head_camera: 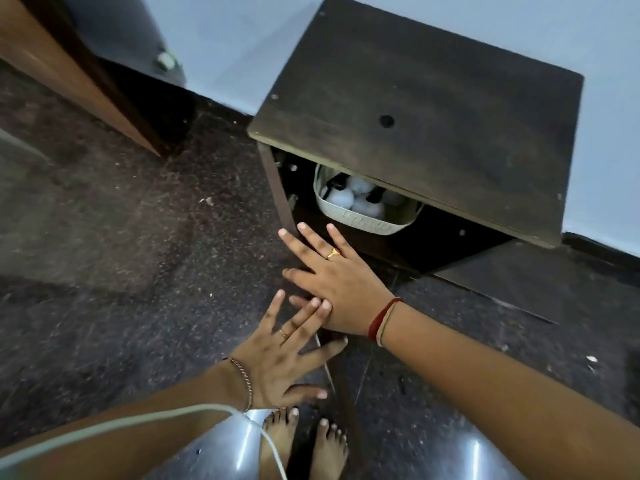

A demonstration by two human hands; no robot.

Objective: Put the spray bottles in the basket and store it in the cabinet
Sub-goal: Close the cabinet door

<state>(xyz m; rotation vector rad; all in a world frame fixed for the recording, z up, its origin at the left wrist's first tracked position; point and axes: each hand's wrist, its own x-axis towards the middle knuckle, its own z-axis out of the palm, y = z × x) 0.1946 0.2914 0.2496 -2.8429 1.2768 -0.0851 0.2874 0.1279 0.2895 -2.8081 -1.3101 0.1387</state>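
Bare feet (304, 441): two, standing on the dark speckled floor (121, 271) at the bottom edge of the view, toes toward the cabinet.

Cable (138, 419): white, crossing the left forearm at lower left.

Left hand (284, 362): palm down above the floor, fingers (277, 303) spread and holding nothing; ring on one finger, thin chain bracelet at the wrist. Its fingertips touch the heel of the right hand.

Right hand (332, 275): palm down, fingers (311, 237) spread and empty, reaching toward the cabinet's lower front edge; gold ring, red and pale thread bands at the wrist. Whether it touches the cabinet cannot be told.

Cabinet (433, 109): low, dark wood, standing on the floor against the pale wall; top board bare with one round hole; front open, its door (512, 282) swung out to the right.

Basket (363, 216): white, woven, inside the cabinet near the left side of the opening, partly hidden under the top board.

Spray bottles (349, 197): white bodies with dark heads, lying in the basket; count unclear.
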